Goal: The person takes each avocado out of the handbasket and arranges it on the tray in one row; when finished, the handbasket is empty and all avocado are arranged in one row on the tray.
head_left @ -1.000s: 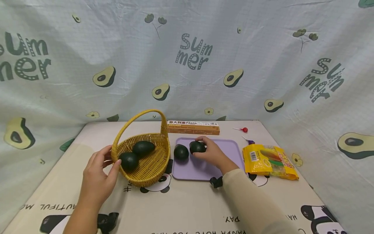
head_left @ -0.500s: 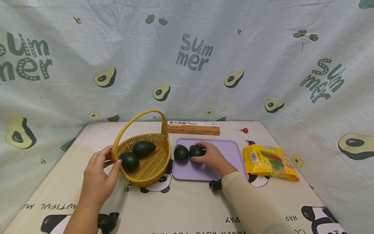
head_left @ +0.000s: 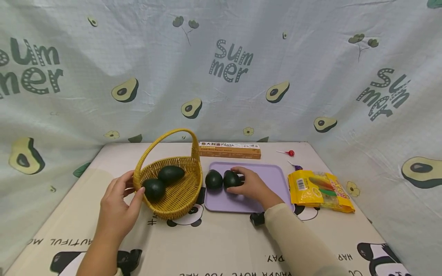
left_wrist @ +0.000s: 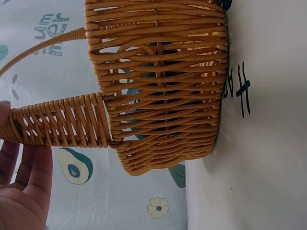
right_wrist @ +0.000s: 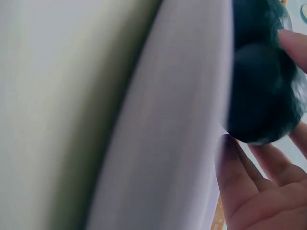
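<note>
My left hand [head_left: 119, 205] grips the lower end of the handle of a yellow wicker basket [head_left: 179, 197], thumb on one side and fingers on the other. Inside it lie two dark green avocados, one at the near left [head_left: 154, 189] and one behind it [head_left: 170, 174]. On a light purple tray [head_left: 267, 180], my right hand [head_left: 250, 186] has its thumb and fingers around a third avocado [head_left: 230, 179]. Just left of that sits another avocado [head_left: 214, 179]. The right wrist view shows the held avocado [right_wrist: 261, 96] close up, partly behind the tray's edge.
Behind the tray lies a pasta box [head_left: 229, 150]. A red lollipop [head_left: 291, 153] and a purple one [head_left: 296, 167] lie at the back right, with a yellow snack bag [head_left: 319, 191] in front of them. A printed curtain [head_left: 224, 99] hangs behind the table.
My right hand has lowered slightly with its avocado, bringing it down toward the near side, level with the one beside it. The left hand and basket have stayed in place.
</note>
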Motion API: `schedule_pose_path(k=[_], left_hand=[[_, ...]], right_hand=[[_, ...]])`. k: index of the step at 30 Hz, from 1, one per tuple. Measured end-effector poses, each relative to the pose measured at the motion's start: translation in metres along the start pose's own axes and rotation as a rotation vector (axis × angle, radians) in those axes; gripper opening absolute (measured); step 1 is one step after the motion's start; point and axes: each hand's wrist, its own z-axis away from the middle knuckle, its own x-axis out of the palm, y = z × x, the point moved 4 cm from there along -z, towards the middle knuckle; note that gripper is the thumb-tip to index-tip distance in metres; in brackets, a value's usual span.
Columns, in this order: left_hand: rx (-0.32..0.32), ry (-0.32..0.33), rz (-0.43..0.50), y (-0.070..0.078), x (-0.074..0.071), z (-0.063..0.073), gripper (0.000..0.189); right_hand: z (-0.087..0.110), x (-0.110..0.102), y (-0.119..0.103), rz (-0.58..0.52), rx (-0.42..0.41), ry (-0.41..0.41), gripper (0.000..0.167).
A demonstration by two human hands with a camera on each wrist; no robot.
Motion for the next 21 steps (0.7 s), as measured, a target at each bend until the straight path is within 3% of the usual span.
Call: schedule_pose_path(k=[14,21], left_hand=[[-0.025,-0.013,-0.017,-0.002,0.001,0.001,0.057],[-0.030,-0.013,-0.020,-0.002,0.001,0.001,0.057]], right_hand=[[0.000,-0.009,0.002,-0.037,-0.027,-0.008,0.070],[-0.002,-0.013,-0.005,-0.001,-0.055,0.012,0.070]])
